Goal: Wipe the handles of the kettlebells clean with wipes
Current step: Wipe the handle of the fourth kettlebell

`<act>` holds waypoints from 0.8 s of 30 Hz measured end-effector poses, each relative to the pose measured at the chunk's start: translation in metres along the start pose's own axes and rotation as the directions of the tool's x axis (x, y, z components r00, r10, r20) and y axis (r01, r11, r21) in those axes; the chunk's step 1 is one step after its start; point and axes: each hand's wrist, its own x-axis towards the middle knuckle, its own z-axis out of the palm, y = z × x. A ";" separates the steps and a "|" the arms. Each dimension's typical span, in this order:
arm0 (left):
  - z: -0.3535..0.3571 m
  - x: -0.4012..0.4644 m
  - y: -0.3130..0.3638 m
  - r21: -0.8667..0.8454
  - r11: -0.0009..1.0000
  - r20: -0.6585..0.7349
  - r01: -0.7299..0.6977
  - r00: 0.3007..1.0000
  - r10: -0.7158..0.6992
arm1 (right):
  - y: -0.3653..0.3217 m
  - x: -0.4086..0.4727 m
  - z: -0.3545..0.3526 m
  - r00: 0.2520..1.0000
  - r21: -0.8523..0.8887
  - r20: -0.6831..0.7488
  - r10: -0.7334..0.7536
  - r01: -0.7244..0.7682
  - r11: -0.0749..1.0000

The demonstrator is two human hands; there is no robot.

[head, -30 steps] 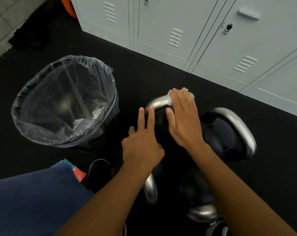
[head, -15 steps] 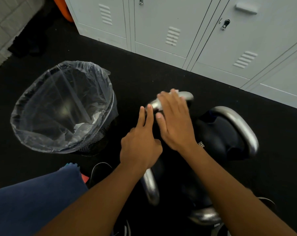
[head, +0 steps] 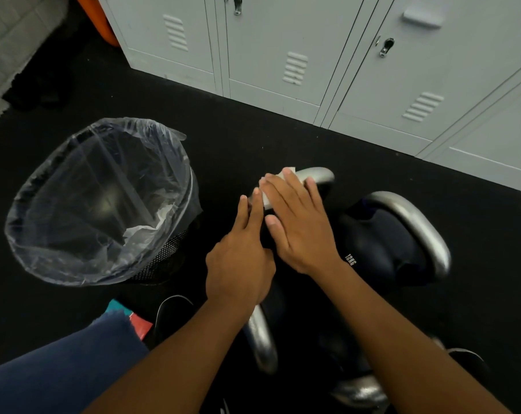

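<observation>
Several black and dark blue kettlebells with silver handles stand close together on the black floor. My right hand (head: pixel 301 228) lies flat on the far kettlebell's handle (head: pixel 317 174) and presses a white wipe (head: pixel 266 201) against it with straight fingers. The wipe's corner shows past my fingertips. My left hand (head: pixel 241 264) rests beside it with straight fingers and holds nothing. A dark blue kettlebell marked 12KG (head: pixel 381 234) sits to the right. A nearer handle (head: pixel 260 339) runs under my left wrist.
A mesh bin (head: pixel 44 258) with a clear liner and crumpled wipes inside stands to the left. Grey lockers (head: pixel 283 40) line the back. My blue trouser leg (head: pixel 59 369), a dark shoe (head: pixel 169 312) and a coloured packet (head: pixel 139 324) are at the lower left.
My right hand has slid the wipe leftward along the handle, baring the handle's right end. My left hand has stayed beside it.
</observation>
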 end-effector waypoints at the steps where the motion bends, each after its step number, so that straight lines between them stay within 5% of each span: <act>1: 0.000 0.000 0.000 0.003 1.000 -0.005 0.000 1.000 0.000 | 0.004 0.001 -0.001 0.999 0.008 -0.031 0.039 -0.039 0.999; 6: 0.001 0.000 0.001 0.019 1.000 -0.015 0.007 1.000 -0.007 | 0.017 0.005 -0.003 0.952 0.107 -0.145 0.270 -0.256 0.961; 13: -0.003 0.000 0.003 0.000 1.000 -0.021 0.016 1.000 -0.016 | -0.006 0.004 0.004 0.998 0.056 -0.043 0.051 -0.049 0.997; 19: -0.003 0.000 0.002 0.008 1.000 -0.020 0.020 1.000 -0.020 | 0.011 0.005 -0.002 0.930 0.159 -0.192 0.313 -0.285 0.945; 24: -0.004 0.001 0.003 -0.010 1.000 -0.012 0.024 1.000 -0.024 | -0.010 0.002 0.006 0.997 0.065 -0.073 0.035 -0.031 0.997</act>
